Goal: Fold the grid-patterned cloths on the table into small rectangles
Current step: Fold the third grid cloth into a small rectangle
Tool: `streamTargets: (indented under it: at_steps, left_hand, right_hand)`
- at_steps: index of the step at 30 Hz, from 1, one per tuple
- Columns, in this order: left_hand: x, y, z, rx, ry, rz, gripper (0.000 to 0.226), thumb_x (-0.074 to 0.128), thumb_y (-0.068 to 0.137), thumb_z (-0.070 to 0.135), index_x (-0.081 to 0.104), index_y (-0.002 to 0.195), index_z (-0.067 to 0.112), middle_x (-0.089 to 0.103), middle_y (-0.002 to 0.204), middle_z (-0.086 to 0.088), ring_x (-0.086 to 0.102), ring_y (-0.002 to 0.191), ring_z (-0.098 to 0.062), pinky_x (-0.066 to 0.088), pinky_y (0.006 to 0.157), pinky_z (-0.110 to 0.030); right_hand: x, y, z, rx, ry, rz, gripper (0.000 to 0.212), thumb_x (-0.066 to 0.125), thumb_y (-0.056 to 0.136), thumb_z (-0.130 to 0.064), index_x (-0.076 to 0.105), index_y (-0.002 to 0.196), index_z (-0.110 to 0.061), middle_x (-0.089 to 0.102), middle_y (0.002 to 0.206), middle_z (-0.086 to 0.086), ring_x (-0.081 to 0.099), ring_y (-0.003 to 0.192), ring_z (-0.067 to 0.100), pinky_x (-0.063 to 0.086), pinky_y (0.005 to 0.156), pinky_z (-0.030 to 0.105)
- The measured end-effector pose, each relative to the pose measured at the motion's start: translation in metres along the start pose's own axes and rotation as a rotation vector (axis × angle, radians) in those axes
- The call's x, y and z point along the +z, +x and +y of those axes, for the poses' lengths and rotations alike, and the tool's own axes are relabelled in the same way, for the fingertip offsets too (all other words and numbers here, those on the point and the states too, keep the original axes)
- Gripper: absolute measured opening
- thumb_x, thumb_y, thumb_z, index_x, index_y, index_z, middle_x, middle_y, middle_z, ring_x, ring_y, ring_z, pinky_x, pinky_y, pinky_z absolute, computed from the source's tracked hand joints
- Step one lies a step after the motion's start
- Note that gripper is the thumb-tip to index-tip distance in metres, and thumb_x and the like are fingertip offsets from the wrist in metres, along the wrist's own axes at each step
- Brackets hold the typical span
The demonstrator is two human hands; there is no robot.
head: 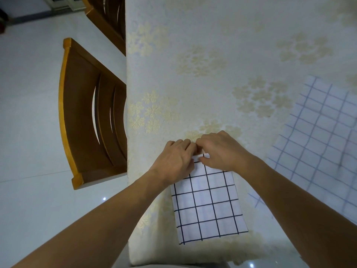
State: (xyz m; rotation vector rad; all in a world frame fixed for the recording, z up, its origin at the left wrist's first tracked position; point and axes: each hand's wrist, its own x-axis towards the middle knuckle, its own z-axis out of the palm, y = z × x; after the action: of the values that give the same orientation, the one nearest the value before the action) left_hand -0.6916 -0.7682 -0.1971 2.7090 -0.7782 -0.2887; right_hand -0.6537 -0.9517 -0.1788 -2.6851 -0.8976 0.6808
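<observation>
A white cloth with a dark grid (208, 204) lies folded into a narrow rectangle near the table's left edge. Its far end is under both hands. My left hand (174, 159) grips that end with curled fingers. My right hand (220, 151) pinches the same end right beside it, thumb on top. A second cloth with a pale blue grid (316, 144) lies spread flat on the right side of the table, partly under my right forearm.
The table (212, 55) carries a cream cover with gold flower prints. Two wooden chairs stand at its left side, one near (87, 113) and one farther back (108, 20). Pale tiled floor (29, 93) lies beyond them.
</observation>
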Motion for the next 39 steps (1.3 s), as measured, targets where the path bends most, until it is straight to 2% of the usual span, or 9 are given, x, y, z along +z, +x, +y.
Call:
streamTargets:
  at_steps: [3, 7, 10, 15, 23, 28, 31, 36, 39]
  left_hand:
    - [0.000, 0.000, -0.003, 0.043, -0.014, 0.004, 0.021, 0.061, 0.078, 0.011, 0.062, 0.099, 0.008, 0.055, 0.081, -0.005, 0.051, 0.066, -0.023, 0.040, 0.066, -0.034]
    - [-0.005, 0.009, -0.008, 0.101, -0.001, 0.064, 0.016, 0.052, 0.081, 0.007, 0.062, 0.093, 0.005, 0.048, 0.077, -0.007, 0.032, 0.062, -0.017, 0.027, 0.055, -0.032]
    - [-0.014, 0.021, -0.016, 0.077, 0.002, 0.114, 0.012, 0.057, 0.084, 0.006, 0.062, 0.094, 0.003, 0.052, 0.084, -0.011, 0.045, 0.063, -0.024, 0.038, 0.048, -0.034]
    - [-0.031, 0.026, -0.034, 0.045, 0.054, 0.154, 0.026, 0.064, 0.086, 0.003, 0.070, 0.111, 0.008, 0.072, 0.096, -0.010, 0.064, 0.074, -0.031, 0.053, 0.055, -0.037]
    - [-0.061, -0.011, -0.003, 0.154, -0.003, 0.227, 0.036, 0.070, 0.081, -0.005, 0.070, 0.116, 0.004, 0.074, 0.106, -0.011, 0.072, 0.087, -0.032, 0.060, 0.070, -0.043]
    - [-0.051, -0.053, 0.016, 0.218, -0.013, 0.232, 0.038, 0.051, 0.089, 0.004, 0.069, 0.122, 0.009, 0.070, 0.120, -0.006, 0.069, 0.105, -0.027, 0.058, 0.085, -0.040]
    - [-0.036, -0.075, 0.022, 0.253, -0.034, 0.228, 0.041, 0.062, 0.085, -0.002, 0.068, 0.123, 0.010, 0.070, 0.122, -0.006, 0.067, 0.110, -0.026, 0.056, 0.091, -0.039]
    - [-0.009, -0.099, 0.024, 0.266, -0.033, 0.194, 0.044, 0.068, 0.080, -0.003, 0.069, 0.122, 0.010, 0.070, 0.122, -0.006, 0.066, 0.112, -0.025, 0.055, 0.092, -0.038]
    - [0.006, -0.108, 0.026, 0.259, -0.006, 0.159, 0.048, 0.073, 0.077, -0.003, 0.069, 0.123, 0.010, 0.069, 0.124, -0.006, 0.064, 0.115, -0.026, 0.053, 0.097, -0.037]
  right_hand:
    - [-0.001, 0.002, 0.001, -0.008, -0.023, -0.033, 0.013, 0.058, 0.093, -0.035, 0.061, 0.091, -0.023, 0.053, 0.085, -0.007, 0.052, 0.083, 0.018, 0.034, 0.082, 0.033]
    - [-0.002, 0.005, 0.003, 0.017, 0.010, -0.020, 0.017, 0.056, 0.096, -0.034, 0.066, 0.089, -0.022, 0.053, 0.086, -0.004, 0.052, 0.081, 0.019, 0.035, 0.078, 0.032]
    - [-0.005, 0.013, 0.006, 0.112, 0.042, 0.051, 0.023, 0.053, 0.099, -0.036, 0.066, 0.091, -0.018, 0.061, 0.091, 0.001, 0.059, 0.084, 0.024, 0.049, 0.073, 0.039]
    - [-0.013, 0.021, 0.008, 0.175, -0.035, 0.204, 0.025, 0.046, 0.103, -0.031, 0.068, 0.096, -0.024, 0.065, 0.095, -0.003, 0.060, 0.084, 0.023, 0.044, 0.062, 0.033]
    - [-0.020, -0.029, -0.019, 0.093, -0.073, 0.477, 0.013, 0.063, 0.089, -0.008, 0.072, 0.093, -0.016, 0.070, 0.084, 0.002, 0.065, 0.076, 0.028, 0.055, 0.058, 0.039]
    - [0.016, -0.074, -0.044, 0.022, -0.075, 0.640, 0.030, 0.078, 0.076, -0.002, 0.077, 0.105, -0.011, 0.076, 0.101, 0.006, 0.072, 0.094, 0.029, 0.059, 0.081, 0.042]
    - [0.039, -0.096, -0.056, 0.007, -0.080, 0.647, 0.025, 0.070, 0.083, -0.006, 0.077, 0.107, -0.013, 0.074, 0.111, 0.003, 0.068, 0.106, 0.028, 0.054, 0.096, 0.042]
    - [0.072, -0.113, -0.069, 0.050, -0.045, 0.668, 0.027, 0.054, 0.092, -0.013, 0.077, 0.106, -0.014, 0.074, 0.115, 0.000, 0.067, 0.113, 0.026, 0.057, 0.091, 0.040]
    - [0.090, -0.117, -0.070, 0.072, -0.026, 0.610, 0.027, 0.061, 0.090, -0.011, 0.075, 0.112, -0.012, 0.072, 0.120, 0.001, 0.064, 0.120, 0.025, 0.057, 0.092, 0.040]
